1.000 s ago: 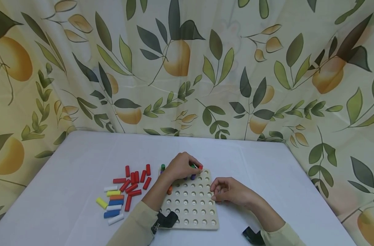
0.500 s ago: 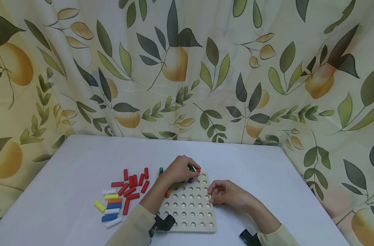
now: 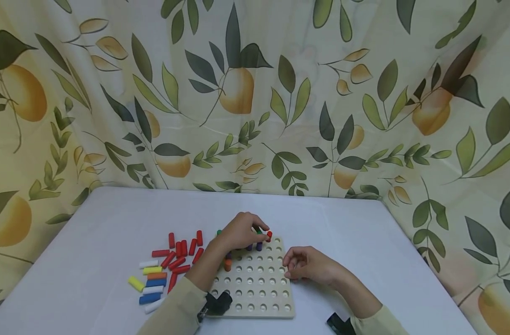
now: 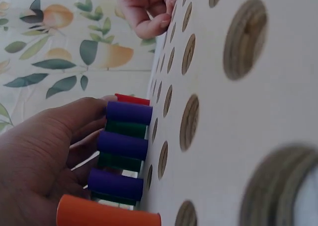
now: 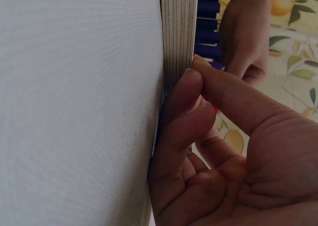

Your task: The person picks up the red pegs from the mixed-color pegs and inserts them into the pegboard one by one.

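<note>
A pale wooden pegboard (image 3: 269,287) with rows of round holes lies on the table. My left hand (image 3: 240,230) reaches over its far side, thumb and index finger pinching a red peg (image 3: 269,234) near the far right corner. In the left wrist view that red peg stands upright from the board with a fingertip at its top. Purple pegs (image 4: 128,113) stand in a row there, with green pegs (image 4: 126,128) behind them and an orange peg (image 4: 107,215) nearest. My right hand (image 3: 307,263) holds the board's right edge, thumb on top and curled fingers against the side.
Left of the board lie several loose red pegs (image 3: 184,248), with yellow pegs (image 3: 152,270), blue pegs (image 3: 149,298), white pegs (image 3: 152,290) and one orange peg (image 3: 157,276). A curtain printed with fruit and leaves (image 3: 238,93) hangs behind the white table (image 3: 343,223).
My left fingers have shifted slightly left at the red peg, so more of it shows. My right hand keeps its place at the board's edge. The head view has tilted slightly upward.
</note>
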`<act>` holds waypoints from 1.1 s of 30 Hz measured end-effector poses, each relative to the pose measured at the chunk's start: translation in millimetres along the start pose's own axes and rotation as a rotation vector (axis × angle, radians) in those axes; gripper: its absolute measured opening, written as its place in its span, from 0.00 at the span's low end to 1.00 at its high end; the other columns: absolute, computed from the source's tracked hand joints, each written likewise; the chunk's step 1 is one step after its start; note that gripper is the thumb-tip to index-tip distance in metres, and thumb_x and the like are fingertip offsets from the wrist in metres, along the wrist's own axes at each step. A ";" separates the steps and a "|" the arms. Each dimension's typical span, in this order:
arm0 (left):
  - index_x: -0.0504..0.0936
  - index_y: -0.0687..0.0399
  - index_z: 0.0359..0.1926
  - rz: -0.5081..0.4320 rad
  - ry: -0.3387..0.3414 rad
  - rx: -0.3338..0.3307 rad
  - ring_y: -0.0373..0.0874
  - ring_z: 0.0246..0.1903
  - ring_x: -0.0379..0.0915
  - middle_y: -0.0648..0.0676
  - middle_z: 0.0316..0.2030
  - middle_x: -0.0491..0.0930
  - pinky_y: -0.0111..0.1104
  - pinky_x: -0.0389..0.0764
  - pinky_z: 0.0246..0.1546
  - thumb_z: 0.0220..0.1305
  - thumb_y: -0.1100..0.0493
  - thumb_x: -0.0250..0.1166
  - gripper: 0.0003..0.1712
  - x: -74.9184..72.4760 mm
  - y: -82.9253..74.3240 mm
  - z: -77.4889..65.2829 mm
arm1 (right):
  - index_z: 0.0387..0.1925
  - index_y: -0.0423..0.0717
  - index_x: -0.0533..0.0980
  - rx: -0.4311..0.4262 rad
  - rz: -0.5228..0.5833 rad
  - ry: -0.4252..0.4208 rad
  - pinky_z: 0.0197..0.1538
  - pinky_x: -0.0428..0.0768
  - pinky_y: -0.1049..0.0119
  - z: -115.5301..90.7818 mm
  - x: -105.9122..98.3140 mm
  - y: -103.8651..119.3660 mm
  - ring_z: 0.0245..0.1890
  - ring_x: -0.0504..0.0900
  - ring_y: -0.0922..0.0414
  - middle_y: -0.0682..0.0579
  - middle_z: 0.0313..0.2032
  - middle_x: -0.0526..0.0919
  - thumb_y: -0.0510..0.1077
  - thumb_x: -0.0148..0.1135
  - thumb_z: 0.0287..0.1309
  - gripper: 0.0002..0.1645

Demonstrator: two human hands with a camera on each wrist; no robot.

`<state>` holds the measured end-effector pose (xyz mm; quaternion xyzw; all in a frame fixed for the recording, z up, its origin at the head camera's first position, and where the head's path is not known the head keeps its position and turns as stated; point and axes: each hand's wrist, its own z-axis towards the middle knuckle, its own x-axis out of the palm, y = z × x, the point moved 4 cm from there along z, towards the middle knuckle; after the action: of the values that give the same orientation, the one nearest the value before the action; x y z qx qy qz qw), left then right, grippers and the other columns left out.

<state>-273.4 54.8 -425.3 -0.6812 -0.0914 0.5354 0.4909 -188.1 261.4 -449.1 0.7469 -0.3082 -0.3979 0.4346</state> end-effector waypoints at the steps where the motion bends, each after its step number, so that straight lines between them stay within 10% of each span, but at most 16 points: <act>1: 0.91 0.51 0.48 0.001 -0.005 0.001 0.40 0.39 0.76 0.44 0.42 0.86 0.36 0.78 0.39 0.64 0.58 0.75 0.12 -0.9 1.5 -0.8 | 0.44 0.38 0.79 -0.001 -0.003 0.000 0.27 0.71 0.66 0.0 0.3 0.6 0.27 0.76 0.54 0.48 0.30 0.79 0.36 0.74 0.59 0.14; 33: 0.91 0.54 0.46 -0.056 -0.123 0.028 0.41 0.39 0.79 0.42 0.38 0.86 0.40 0.80 0.43 0.66 0.57 0.73 0.10 -47.3 43.6 -29.9 | 0.44 0.39 0.79 0.036 0.012 0.004 0.28 0.71 0.67 1.0 0.4 0.6 0.28 0.75 0.55 0.48 0.31 0.79 0.37 0.75 0.58 0.15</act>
<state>-285.8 -14.9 -430.1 -0.6374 -0.1329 0.5634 0.5086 -188.8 260.5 -449.0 0.7534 -0.3188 -0.3884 0.4241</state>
